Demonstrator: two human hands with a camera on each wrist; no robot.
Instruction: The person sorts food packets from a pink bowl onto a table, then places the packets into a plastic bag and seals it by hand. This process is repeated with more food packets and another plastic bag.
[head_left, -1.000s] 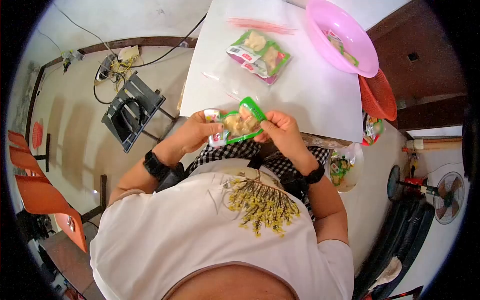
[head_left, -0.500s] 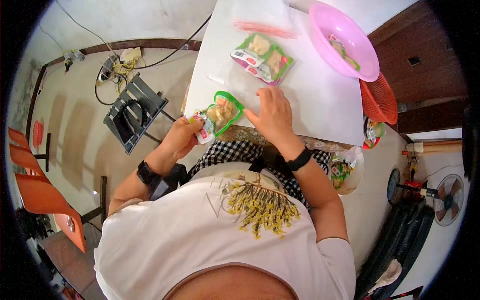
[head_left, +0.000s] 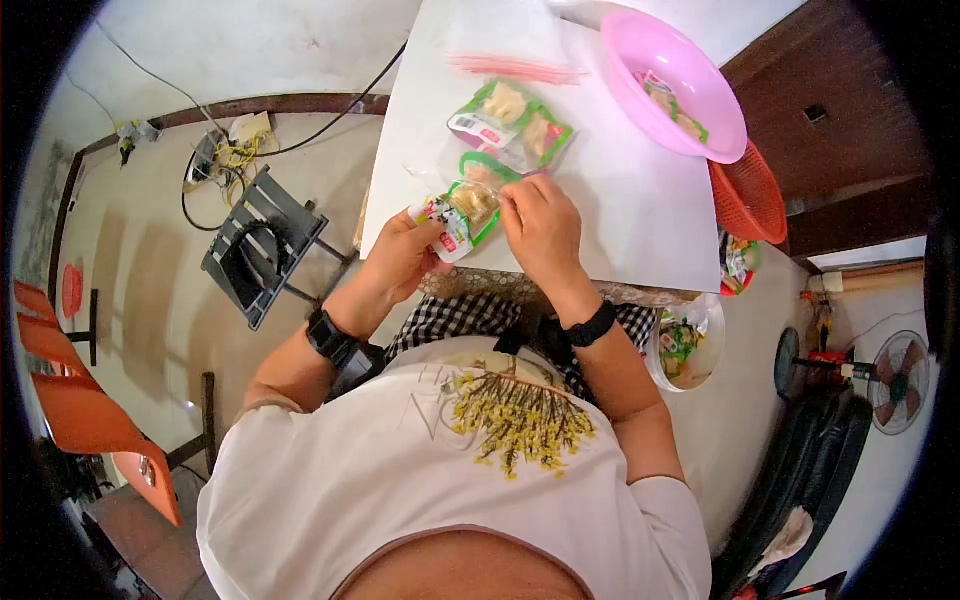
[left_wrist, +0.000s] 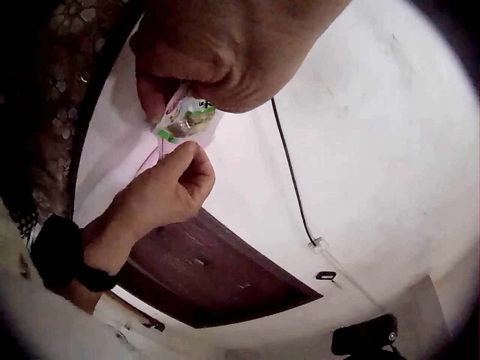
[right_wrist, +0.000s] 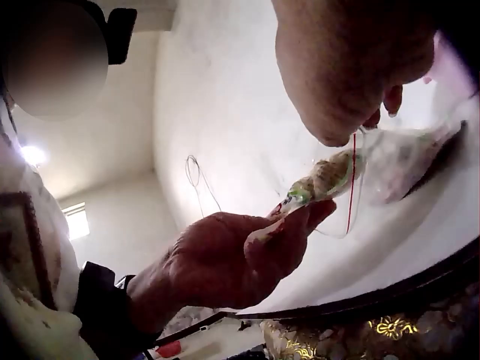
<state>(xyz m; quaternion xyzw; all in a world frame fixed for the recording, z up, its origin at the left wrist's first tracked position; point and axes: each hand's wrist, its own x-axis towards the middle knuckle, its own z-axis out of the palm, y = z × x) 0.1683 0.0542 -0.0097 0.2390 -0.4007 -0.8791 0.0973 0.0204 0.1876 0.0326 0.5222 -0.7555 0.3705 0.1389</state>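
Observation:
My left hand [head_left: 402, 252] grips the lower white end of a snack packet [head_left: 472, 205], a green-edged pouch with pale food pieces showing. Its far end overlaps a clear plastic bag whose red zip strip [right_wrist: 352, 187] shows in the right wrist view. My right hand [head_left: 543, 228] pinches the edge of that bag, fingertips beside the packet. Just beyond both hands, more green-edged packets [head_left: 510, 122] lie on the white table [head_left: 630, 190]. The left wrist view shows the packet between the left thumb and fingers, with the right fingertips close below it.
Clear bags with red strips [head_left: 515, 68] lie at the table's far side. A pink basin [head_left: 690, 60] holding packets and a red basket [head_left: 748, 200] stand at the right. Below is a white bucket [head_left: 715, 360] with packets. A black stool [head_left: 265, 240] stands left.
At first both hands held the packet. The right hand let go of it, reached toward the table and now pinches the clear bag. The left hand has moved the packet forward to the bag.

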